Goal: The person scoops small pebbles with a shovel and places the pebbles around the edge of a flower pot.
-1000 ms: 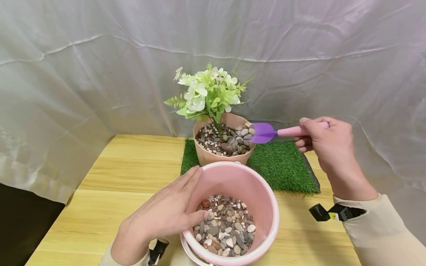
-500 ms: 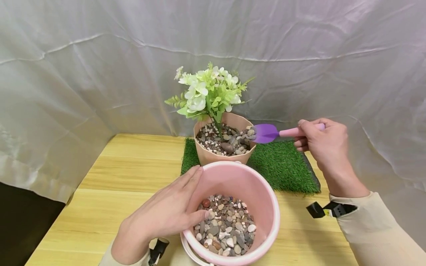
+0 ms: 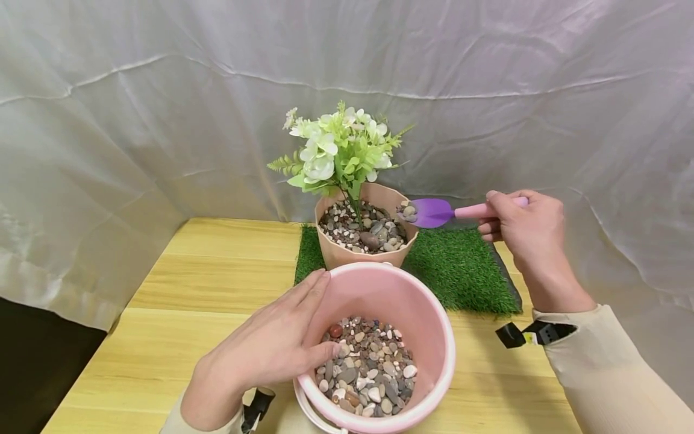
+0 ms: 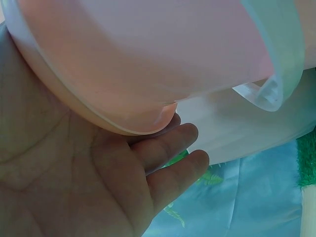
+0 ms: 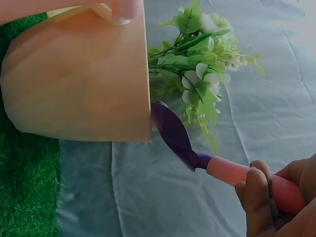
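In the head view my left hand (image 3: 265, 346) rests on the pink bucket (image 3: 441, 337), fingers straight along the outside of its rim and thumb inside. Pebbles (image 3: 368, 367) lie in the bucket's bottom. My right hand (image 3: 534, 238) grips a hand trowel with a purple blade (image 3: 434, 213) and pink handle. Its tip is over the right rim of the peach flowerpot (image 3: 347, 259), carrying a few pebbles (image 3: 408, 211). White flowers (image 3: 320, 157) with green leaves stand in the pot among stones. The right wrist view shows the trowel (image 5: 173, 131) tilted beside the pot's rim.
Under the pot, a green artificial turf mat (image 3: 461, 271) covers part of the wooden table (image 3: 206, 289). A grey cloth (image 3: 217, 132) hangs behind. The bucket's white handle (image 3: 317, 416) hangs down at its near left side.
Pebbles have slid off the trowel into the pot, leaving fewer on its blade. My right hand has shifted slightly left. My left hand stays on the bucket.
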A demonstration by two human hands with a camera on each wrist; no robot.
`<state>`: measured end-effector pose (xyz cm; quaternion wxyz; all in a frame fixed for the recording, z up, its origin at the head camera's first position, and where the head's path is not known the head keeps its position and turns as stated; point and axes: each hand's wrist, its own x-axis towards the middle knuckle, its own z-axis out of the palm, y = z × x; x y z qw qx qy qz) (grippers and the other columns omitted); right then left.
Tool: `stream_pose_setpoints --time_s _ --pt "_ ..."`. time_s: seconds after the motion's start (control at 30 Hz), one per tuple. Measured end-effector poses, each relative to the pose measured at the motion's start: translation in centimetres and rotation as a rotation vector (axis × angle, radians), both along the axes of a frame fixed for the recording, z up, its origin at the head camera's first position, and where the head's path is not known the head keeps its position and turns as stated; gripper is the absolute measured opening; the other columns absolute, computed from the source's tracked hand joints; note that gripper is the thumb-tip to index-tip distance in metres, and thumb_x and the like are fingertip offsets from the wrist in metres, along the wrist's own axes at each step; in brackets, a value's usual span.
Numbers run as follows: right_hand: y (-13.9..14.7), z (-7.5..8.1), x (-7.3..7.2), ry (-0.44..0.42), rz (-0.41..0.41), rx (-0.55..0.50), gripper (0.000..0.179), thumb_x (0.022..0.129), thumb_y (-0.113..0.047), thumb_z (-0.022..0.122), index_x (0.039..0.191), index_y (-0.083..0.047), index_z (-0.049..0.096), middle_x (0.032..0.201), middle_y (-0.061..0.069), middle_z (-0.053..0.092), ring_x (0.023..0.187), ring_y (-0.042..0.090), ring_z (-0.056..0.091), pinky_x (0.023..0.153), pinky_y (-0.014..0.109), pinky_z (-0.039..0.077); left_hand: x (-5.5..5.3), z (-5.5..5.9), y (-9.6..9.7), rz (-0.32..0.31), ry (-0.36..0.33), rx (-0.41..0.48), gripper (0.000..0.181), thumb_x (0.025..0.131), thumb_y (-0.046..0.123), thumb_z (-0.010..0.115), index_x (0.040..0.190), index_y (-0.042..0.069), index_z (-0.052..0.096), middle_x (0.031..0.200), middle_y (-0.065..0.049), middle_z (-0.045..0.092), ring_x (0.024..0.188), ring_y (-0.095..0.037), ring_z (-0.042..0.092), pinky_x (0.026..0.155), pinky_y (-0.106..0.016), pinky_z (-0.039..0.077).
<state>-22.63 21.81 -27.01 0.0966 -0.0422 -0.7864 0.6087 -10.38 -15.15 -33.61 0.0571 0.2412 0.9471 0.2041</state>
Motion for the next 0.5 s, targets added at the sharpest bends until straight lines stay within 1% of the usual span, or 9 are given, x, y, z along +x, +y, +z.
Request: stream_pose_setpoints --time_s 0.1,0.23,0.3,0.4,0.5 --pt "-0.6 0.2 -0.6 0.009 -0.003 0.049 0.033 0.105 -0.019 0.058 0.083 -0.001 0.075 0.083 -0.003 0.081 0.054 0.01 0.07 0.056 0.027 0.062 0.0 0.0 0.0 -0.002 0.002 0.001 0.103 0.096 0.061 0.065 0.17 0.01 0.015 0.178 -0.01 0.012 0.162 -0.027 0.021 0.13 -0.048 0.029" --pt "-1.7 0.4 -1.4 0.024 -0.025 0.112 0.026 0.104 -0.023 0.06 0.102 0.001 0.069 0.082 -0.007 0.081 0.058 0.009 0.072 0.061 0.029 0.065 0.0 0.1 0.0 -0.002 0.0 0.009 0.102 0.096 0.059 0.067 0.17 0.009 0.016 0.178 -0.01 0.012 0.162 -0.027 0.021 0.13 -0.049 0.029" --pt "-2.2 0.4 -1.8 0.031 -0.04 0.152 0.025 0.104 -0.026 0.061 0.109 -0.002 0.065 0.083 -0.008 0.081 0.059 0.01 0.073 0.063 0.031 0.066 0.0 0.1 0.0 -0.003 0.001 0.012 0.102 0.096 0.059 0.067 0.17 0.009 0.016 0.178 -0.01 0.012 0.162 -0.027 0.021 0.129 -0.049 0.03" --pt "-2.7 0.4 -2.3 0.032 -0.057 0.214 0.026 0.104 -0.031 0.062 0.111 -0.006 0.065 0.084 -0.009 0.081 0.06 0.01 0.074 0.063 0.031 0.066 0.1 0.1 0.0 -0.002 0.002 0.007 0.103 0.096 0.06 0.066 0.17 0.009 0.016 0.178 -0.01 0.012 0.162 -0.027 0.021 0.13 -0.049 0.029" --pt "-2.9 0.5 -2.6 0.029 -0.06 0.247 0.026 0.104 -0.033 0.062 0.111 -0.009 0.066 0.084 -0.009 0.081 0.061 0.011 0.075 0.062 0.032 0.065 0.1 0.1 0.0 0.001 -0.001 0.005 0.103 0.096 0.061 0.065 0.17 0.009 0.015 0.178 -0.01 0.011 0.162 -0.027 0.02 0.13 -0.049 0.028"
